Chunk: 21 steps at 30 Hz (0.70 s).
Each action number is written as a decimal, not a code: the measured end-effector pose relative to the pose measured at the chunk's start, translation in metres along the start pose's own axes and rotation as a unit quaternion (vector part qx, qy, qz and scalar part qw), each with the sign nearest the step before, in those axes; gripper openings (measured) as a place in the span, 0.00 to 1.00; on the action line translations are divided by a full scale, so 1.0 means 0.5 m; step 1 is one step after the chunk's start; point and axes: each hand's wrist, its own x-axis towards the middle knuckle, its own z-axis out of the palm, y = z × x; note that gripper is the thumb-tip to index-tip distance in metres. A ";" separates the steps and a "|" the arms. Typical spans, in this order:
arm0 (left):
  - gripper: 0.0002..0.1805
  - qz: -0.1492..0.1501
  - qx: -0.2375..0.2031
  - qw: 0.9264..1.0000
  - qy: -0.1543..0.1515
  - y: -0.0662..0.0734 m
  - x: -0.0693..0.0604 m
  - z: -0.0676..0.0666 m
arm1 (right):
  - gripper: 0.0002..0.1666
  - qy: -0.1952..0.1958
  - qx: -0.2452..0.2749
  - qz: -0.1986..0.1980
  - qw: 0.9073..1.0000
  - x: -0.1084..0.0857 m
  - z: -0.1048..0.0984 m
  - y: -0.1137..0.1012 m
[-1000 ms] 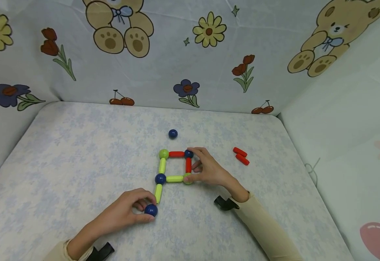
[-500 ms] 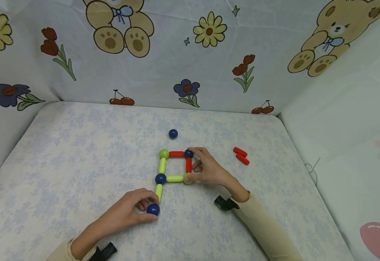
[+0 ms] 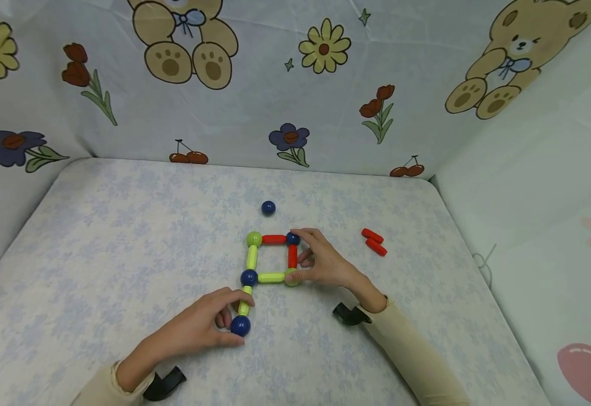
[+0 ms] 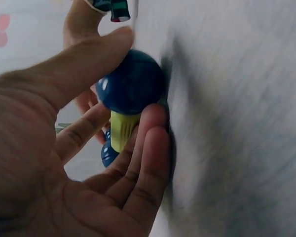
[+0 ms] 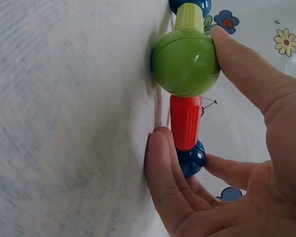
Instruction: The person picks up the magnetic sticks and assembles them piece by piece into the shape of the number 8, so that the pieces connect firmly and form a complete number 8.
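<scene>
A square of magnetic rods and balls lies on the table, its lower-left corner a blue ball (image 3: 248,277). From that corner a yellow-green rod (image 3: 244,309) runs toward the person, with another blue ball (image 3: 241,326) at its near end. My left hand (image 3: 199,324) holds this near ball, thumb against it; the index finger lies over the rod. In the left wrist view the ball (image 4: 130,81) meets the rod. My right hand (image 3: 328,265) grips the square's right side: thumb on the green ball (image 5: 185,64), index finger at the far blue ball (image 5: 191,159), a red rod (image 5: 185,123) between.
A loose blue ball (image 3: 268,208) lies beyond the square. Two red rods (image 3: 374,241) lie side by side to the right. Patterned cloth (image 3: 255,101) hangs behind the table (image 3: 123,225) and along its sides.
My left hand has moved slightly right with the blue ball, which now sits at the yellow-green rod's near end. Its index finger has shifted onto the rod. The right hand keeps its place.
</scene>
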 end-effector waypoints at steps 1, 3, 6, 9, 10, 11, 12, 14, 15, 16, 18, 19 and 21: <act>0.31 0.001 -0.003 1.000 -0.007 -0.001 0.002 -0.003 | 0.59 -0.001 -0.002 0.000 1.000 0.001 -0.001 -0.001; 0.32 0.004 -0.008 1.000 -0.021 -0.004 0.006 -0.009 | 0.59 -0.003 -0.007 0.003 1.000 0.002 -0.004 -0.003; 0.32 0.003 -0.021 0.999 -0.037 -0.008 0.009 -0.017 | 0.56 0.003 -0.020 0.004 1.000 0.001 -0.014 -0.004; 0.32 0.003 -0.040 0.998 -0.044 -0.013 0.011 -0.019 | 0.48 0.019 -0.031 -0.009 0.999 -0.007 -0.032 0.000; 0.32 0.004 -0.043 0.998 -0.044 -0.015 0.011 -0.019 | 0.45 0.028 -0.035 -0.013 0.999 -0.010 -0.039 0.003; 0.32 0.006 -0.046 0.998 -0.043 -0.016 0.011 -0.019 | 0.42 0.037 -0.040 -0.019 0.998 -0.015 -0.047 0.006; 0.31 0.008 -0.047 0.998 -0.042 -0.016 0.011 -0.018 | 0.39 0.045 -0.045 -0.023 0.998 -0.020 -0.056 0.009; 0.31 0.012 -0.051 0.998 -0.040 -0.018 0.011 -0.017 | 0.33 0.066 -0.057 -0.029 0.996 -0.030 -0.073 0.021; 0.31 0.013 -0.051 0.998 -0.039 -0.018 0.012 -0.017 | 0.31 0.076 -0.064 -0.030 0.995 -0.035 -0.082 0.027; 0.31 0.014 -0.052 0.998 -0.039 -0.019 0.012 -0.017 | 0.29 0.085 -0.069 -0.031 0.994 -0.041 -0.090 0.032; 0.31 0.014 -0.054 0.998 -0.040 -0.020 0.014 -0.016 | 0.26 0.102 -0.078 -0.032 0.991 -0.052 -0.104 0.046; 0.30 0.015 -0.054 0.998 -0.040 -0.021 0.014 -0.015 | 0.24 0.109 -0.084 -0.033 0.990 -0.057 -0.111 0.054; 0.30 0.017 -0.055 0.998 -0.040 -0.024 0.015 -0.014 | 0.22 0.120 -0.094 -0.030 0.988 -0.068 -0.121 0.064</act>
